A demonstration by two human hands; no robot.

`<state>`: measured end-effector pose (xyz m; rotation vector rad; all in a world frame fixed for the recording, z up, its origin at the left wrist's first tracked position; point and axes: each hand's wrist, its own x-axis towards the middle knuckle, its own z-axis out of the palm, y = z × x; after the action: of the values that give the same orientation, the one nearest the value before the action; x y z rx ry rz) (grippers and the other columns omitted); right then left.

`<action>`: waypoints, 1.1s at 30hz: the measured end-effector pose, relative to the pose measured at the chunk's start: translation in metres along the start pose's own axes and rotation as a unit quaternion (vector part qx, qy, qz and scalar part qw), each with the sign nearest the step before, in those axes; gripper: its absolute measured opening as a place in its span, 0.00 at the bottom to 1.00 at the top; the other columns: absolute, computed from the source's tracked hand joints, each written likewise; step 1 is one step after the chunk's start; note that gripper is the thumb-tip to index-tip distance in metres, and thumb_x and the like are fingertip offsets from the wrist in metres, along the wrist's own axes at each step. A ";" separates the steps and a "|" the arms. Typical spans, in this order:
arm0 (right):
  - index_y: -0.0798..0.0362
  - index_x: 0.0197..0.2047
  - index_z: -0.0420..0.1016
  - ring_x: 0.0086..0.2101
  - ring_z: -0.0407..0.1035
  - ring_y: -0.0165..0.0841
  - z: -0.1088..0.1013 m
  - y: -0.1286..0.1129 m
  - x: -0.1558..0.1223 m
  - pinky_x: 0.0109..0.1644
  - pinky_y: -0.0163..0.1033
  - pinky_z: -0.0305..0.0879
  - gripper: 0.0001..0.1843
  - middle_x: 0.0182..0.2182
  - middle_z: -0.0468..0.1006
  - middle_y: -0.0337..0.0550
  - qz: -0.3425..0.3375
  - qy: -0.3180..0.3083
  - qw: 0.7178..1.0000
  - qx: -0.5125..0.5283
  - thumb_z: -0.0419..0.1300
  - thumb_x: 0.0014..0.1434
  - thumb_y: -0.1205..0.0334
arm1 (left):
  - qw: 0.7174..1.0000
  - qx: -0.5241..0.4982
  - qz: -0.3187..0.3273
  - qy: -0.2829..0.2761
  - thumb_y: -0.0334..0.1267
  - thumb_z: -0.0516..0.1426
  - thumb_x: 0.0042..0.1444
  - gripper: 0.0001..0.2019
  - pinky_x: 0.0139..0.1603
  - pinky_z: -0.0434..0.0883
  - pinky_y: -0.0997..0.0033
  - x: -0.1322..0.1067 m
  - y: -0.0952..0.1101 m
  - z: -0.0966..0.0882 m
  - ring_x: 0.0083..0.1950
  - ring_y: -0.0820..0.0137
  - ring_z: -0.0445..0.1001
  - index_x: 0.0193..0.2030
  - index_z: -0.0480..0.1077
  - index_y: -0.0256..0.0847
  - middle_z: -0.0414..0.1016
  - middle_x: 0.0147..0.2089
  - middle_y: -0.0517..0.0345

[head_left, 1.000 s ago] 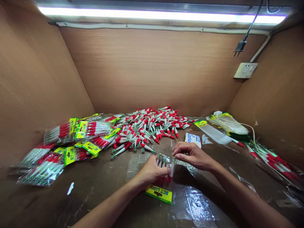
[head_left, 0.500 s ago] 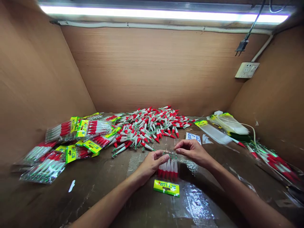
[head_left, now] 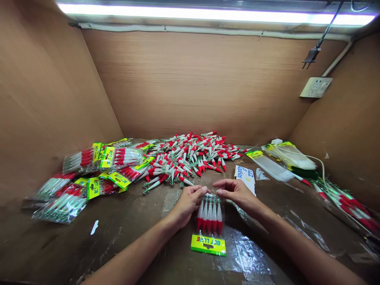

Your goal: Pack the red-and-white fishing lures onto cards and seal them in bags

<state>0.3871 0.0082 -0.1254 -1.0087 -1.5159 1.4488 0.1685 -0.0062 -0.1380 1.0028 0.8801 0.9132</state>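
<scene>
Packet, clear, with BCT LURE header card and five red-and-white lures: between left hand, pinching far left corner, and right hand, at far right corner, grip uncertain. Step, seemingly: evening spiked ends; next move likely calls for light, level hold.

1 overhead tube glows blown-out white; glare on clear film; outer edges stretched, blurred.

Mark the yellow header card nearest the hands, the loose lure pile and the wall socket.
Yellow header card (head_left: 208, 241): head view, printed middle.
Loose lure pile (head_left: 190, 156): head view, central lures.
Wall socket (head_left: 316, 87): head view, faceplate.
</scene>
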 end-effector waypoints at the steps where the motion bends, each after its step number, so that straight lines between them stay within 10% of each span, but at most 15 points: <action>1: 0.54 0.46 0.82 0.31 0.69 0.29 0.000 0.000 0.000 0.38 0.37 0.64 0.20 0.35 0.80 0.40 -0.001 0.011 1.000 -0.007 0.73 0.53 0.52 | 1.000 -0.003 -0.001 -0.003 0.55 0.66 0.53 0.21 0.31 0.66 0.75 0.001 0.000 -0.001 0.29 0.72 0.74 0.40 0.77 0.35 0.78 0.33 0.54; 17: 0.55 0.59 0.74 0.28 0.71 0.32 -0.007 -0.002 0.002 0.35 0.39 0.68 0.28 0.29 0.79 0.41 -0.018 0.066 0.994 -0.080 0.69 0.57 0.54 | 0.997 -0.007 0.050 0.060 0.59 0.69 0.48 0.30 0.33 0.70 0.74 0.003 -0.002 0.005 0.33 0.68 0.77 0.46 0.81 0.33 0.82 0.39 0.46; 21: 0.48 0.62 0.72 0.44 0.72 0.39 0.003 -0.012 -0.007 0.49 0.48 0.69 0.22 0.47 0.78 0.48 -0.221 0.190 0.906 -0.306 0.62 0.64 0.61 | 0.994 0.020 0.075 0.081 0.57 0.67 0.52 0.27 0.31 0.69 0.75 0.004 -0.003 0.004 0.33 0.68 0.76 0.47 0.81 0.33 0.83 0.40 0.47; 24: 0.48 0.54 0.77 0.46 0.71 0.40 0.021 -0.023 -0.009 0.51 0.47 0.69 0.13 0.45 0.77 0.48 -0.322 0.146 0.829 -0.433 0.58 0.68 0.65 | 0.989 0.050 0.111 0.080 0.51 0.66 0.55 0.23 0.37 0.71 0.72 0.003 -0.001 0.005 0.38 0.64 0.78 0.51 0.80 0.36 0.83 0.41 0.48; 33: 0.53 0.37 0.75 0.35 0.70 0.34 0.040 -0.058 0.003 0.37 0.37 0.65 0.07 0.35 0.75 0.43 -0.247 -0.004 0.737 -0.629 0.58 0.66 0.72 | 0.894 0.373 0.237 0.069 0.38 0.54 0.65 0.14 0.33 0.62 0.73 -0.018 0.015 0.011 0.31 0.67 0.73 0.40 0.82 0.39 0.80 0.30 0.59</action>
<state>0.3473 -0.0050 -0.0685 -1.1083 -2.5435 -0.1457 0.1685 -0.0221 -0.1172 1.8980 1.1679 1.0818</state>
